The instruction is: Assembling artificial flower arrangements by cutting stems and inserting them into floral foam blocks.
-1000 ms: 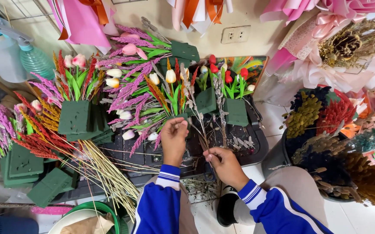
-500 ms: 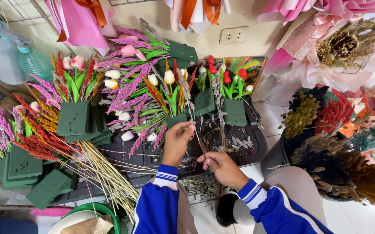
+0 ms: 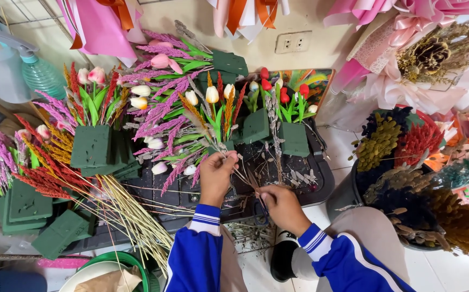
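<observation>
Left hand (image 3: 216,176): raised over the black plastic tray (image 3: 321,186), fingers pinched on a thin dried grass stem (image 3: 245,181) near its upper end, just below the green floral foam block with tulips and orange-red spikes (image 3: 221,121).
Right hand (image 3: 282,208): lower and to the right, clenched around what looks like a dark-handled cutter whose tip meets the lower part of the same stem; the tool is mostly hidden by the fingers.
Stem: runs at a slant between the two hands, above the tray.
Sleeves: both arms in blue jacket sleeves with white stripes at the cuffs.
Left of the hands: a sheaf of pale yellow dried stalks (image 3: 131,216) lies across the tray edge, beside bare dark green foam blocks (image 3: 26,205).
Behind: more foam blocks filled with pink, purple and red artificial flowers (image 3: 96,108), leaning toward the wall.
Right: a round tub of dried bunches in mustard, red and dark blue (image 3: 402,157).
Far left: a clear spray bottle with a blue top (image 3: 34,70).
</observation>
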